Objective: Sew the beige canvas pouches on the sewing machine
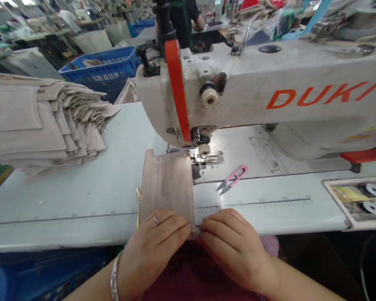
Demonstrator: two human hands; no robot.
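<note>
A beige fabric pouch panel (pixel 175 179) with a small sewn label lies on the sewing machine's table, its far edge at the presser foot (pixel 203 156). A gold zipper (pixel 138 205) runs along its left side. My left hand (pixel 158 246), with a ring and a bracelet, is closed over the panel's near edge, thumb hidden. Just right of the panel's near corner, my right hand (pixel 235 246) has its fingers pressed together; what they pinch is hidden. Pink thread snips (pixel 233 179) lie on the table beyond my right hand.
The white sewing machine (pixel 253 79) spans the right side. A stack of beige fabric pieces (pixel 44 121) sits on the left of the table (pixel 90 196). Behind it stands a blue crate (pixel 109 62). A tray with bobbins (pixel 360 205) is at right. A person (pixel 183 21) sits further back.
</note>
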